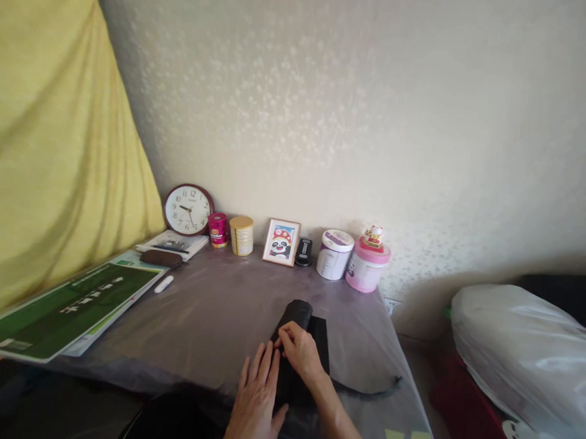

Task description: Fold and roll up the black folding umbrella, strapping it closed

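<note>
A black rolled-up bundle (298, 309) lies lengthwise on the table, close in front of me. Its exact kind does not show. Along its left side my left hand (258, 396) rests with fingers stretched out and thumb apart. My right hand (300, 351) is over the middle of the bundle, thumb and fingers pinched together at its surface. Whatever is between those fingertips is hidden. A flat black piece (320, 332) sticks out to the right of the roll, and a thin black cord (367, 395) trails from there across the tabletop.
Along the wall stand a clock (189, 209), a pink tin (218, 230), a yellow canister (242, 236), a panda picture frame (281, 242), a small black device (304, 252) and two tubs (334, 256). A green board (72, 309) lies left, near a white marker (164, 284).
</note>
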Motion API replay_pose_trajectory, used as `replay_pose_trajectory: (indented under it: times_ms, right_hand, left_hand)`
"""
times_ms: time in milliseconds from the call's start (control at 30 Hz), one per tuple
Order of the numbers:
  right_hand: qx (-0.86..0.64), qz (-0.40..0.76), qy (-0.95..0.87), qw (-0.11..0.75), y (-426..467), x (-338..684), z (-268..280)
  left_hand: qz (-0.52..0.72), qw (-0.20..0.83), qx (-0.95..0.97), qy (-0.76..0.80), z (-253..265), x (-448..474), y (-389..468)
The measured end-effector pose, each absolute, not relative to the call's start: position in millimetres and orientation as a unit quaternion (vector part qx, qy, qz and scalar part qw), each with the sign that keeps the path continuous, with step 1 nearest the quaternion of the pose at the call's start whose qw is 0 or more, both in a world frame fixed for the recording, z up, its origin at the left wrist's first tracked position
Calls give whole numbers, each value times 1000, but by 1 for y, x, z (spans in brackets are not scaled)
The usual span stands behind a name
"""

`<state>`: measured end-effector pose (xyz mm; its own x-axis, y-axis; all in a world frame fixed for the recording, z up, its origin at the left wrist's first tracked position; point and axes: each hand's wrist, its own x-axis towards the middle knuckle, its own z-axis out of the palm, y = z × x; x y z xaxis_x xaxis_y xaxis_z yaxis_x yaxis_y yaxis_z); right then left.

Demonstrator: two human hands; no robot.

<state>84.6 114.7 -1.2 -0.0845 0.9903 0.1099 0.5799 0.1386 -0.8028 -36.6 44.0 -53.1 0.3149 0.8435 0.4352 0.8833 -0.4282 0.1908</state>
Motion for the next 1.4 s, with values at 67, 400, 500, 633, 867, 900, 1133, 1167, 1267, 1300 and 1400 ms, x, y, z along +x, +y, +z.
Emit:
replay_pose_trajectory:
  times_ms: [67,400,500,633,867,900,1133,1167,1267,1300,1400]
  right_hand:
    - [-586,259,-687,343,110,83,-1]
    - [-487,111,-800,332,118,95,-20]
    - [-506,113,-798,308,136,99,-21]
    - [-523,111,-790,301,161,103,-25]
    - [-593,160,-704,358,194,121,-31]
    - [-616,175,-672,373,196,127,-31]
    - [-711,222,-525,411,167,187,-37]
    - [-713,236,-518,410,158,192,-38]
    - [-703,306,-496,406,134,195,-41]
    - [-698,331,-488,406,126,192,-41]
    - [-694,366,-476,396,110,181,-39]
  left_hand:
    - [-242,32,-804,-542,-66,-34,45]
    - [-212,-117,-790,-564,-79,-31,41]
    - [-177,-170,-778,-578,-70,-30,41]
    - [-161,-209,-765,-588,-59,-29,41]
    - [-164,-216,-762,-589,-51,-30,41]
    - [-163,-213,-763,-588,-51,-30,41]
    - [-216,-184,-768,-574,-57,-29,39]
    - [-222,-182,-769,-572,-58,-29,39]
    - [-223,-174,-772,-570,-58,-30,39]
    - [-220,-173,-772,-571,-58,-30,39]
    - [-213,-176,-771,-574,-54,-31,40]
